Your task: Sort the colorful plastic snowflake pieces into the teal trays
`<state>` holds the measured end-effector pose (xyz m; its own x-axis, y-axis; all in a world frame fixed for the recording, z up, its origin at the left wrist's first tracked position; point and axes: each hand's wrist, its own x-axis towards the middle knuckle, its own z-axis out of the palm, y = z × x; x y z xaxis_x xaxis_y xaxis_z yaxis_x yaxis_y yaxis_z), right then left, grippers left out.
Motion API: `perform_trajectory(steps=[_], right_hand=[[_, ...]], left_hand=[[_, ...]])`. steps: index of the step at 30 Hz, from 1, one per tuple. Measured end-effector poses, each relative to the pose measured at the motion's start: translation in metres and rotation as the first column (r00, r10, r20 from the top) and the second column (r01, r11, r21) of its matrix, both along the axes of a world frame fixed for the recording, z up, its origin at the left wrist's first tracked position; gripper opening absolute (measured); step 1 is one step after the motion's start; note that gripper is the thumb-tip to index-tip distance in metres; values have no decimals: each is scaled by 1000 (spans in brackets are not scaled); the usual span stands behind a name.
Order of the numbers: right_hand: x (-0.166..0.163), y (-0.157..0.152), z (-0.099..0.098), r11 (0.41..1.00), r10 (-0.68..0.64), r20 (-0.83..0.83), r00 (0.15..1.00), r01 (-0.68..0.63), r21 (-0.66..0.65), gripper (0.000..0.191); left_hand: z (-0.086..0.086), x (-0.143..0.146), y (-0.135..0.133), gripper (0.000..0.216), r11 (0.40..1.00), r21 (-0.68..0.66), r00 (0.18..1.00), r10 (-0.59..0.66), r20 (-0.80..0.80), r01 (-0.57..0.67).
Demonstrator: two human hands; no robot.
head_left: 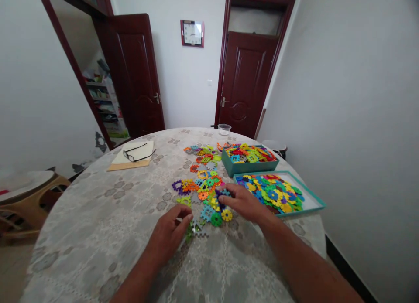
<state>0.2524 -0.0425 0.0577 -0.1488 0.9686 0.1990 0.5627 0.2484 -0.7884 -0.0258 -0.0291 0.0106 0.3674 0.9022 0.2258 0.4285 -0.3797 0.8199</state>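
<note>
My right hand [244,200] pinches a dark purple interlocking plastic piece [220,200] between thumb and fingers, just above a spread of colourful pieces. A blue piece [225,192] shows by its fingertips. Left of it, my left hand [172,226] is curled, its thumb and index close together at a green piece [189,234] joined or lying against a grey toothed piece [199,229]; the exact grip is partly hidden. Between the hands lie a light blue square piece [207,213], a green round piece [216,219] and a yellow flower-shaped piece [227,215].
A teal box [250,167] full of pieces stands at the right, behind its lid [306,207], which holds round flower pieces. Glasses [131,156] rest on a notebook [145,148] at the left. A clear plastic bowl [224,128] sits at the table's [108,224] far edge.
</note>
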Motion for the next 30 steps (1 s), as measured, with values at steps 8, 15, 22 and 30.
perform_trajectory(steps=[8,15,22,30], right_hand=[[123,94,45,764,-638,-2,770,632,130,35],[165,146,50,704,-710,-36,703,710,-13,26],[157,117,45,677,-731,-29,682,730,92,39],[43,8,14,995,35,298,954,-6,-100,30]], left_hand=[[-6,-12,-2,53,996,63,935,-35,-353,61],[-6,-9,-5,60,993,12,825,-89,-558,115],[-15,-10,0,35,990,63,800,-63,-596,125],[-20,-9,1,44,993,93,819,-2,-573,67]])
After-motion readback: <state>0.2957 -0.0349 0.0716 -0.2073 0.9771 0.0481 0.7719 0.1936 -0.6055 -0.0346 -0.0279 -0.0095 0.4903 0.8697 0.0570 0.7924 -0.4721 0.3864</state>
